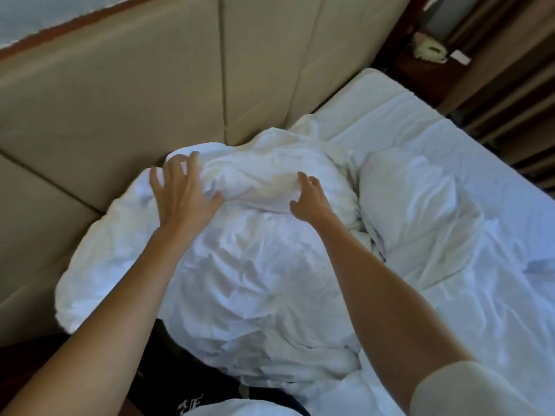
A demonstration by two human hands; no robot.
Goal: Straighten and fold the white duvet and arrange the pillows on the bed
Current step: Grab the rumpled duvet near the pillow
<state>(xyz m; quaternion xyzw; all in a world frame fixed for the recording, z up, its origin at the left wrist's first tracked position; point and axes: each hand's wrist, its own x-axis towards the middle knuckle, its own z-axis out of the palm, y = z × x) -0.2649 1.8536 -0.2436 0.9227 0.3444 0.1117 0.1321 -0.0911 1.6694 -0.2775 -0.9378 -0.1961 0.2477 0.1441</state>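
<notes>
White marks on the dark garment (pixel 192 403) at bottom edge are illegible.

One head cam, looks fwd and down, close over bed (pixel 450 265); headboard (pixel 150 85) runs 9 to 1 o'clock.

1. A bedroom, seemingly a hotel room, is shown by a bed (pixel 450 181) made up in white linen.
2. Behind the bed, a padded beige headboard (pixel 150 85) is seen.
3. Beside the bed's far corner, a telephone (pixel 428 49) is set on a dark nightstand (pixel 405 67).
</notes>
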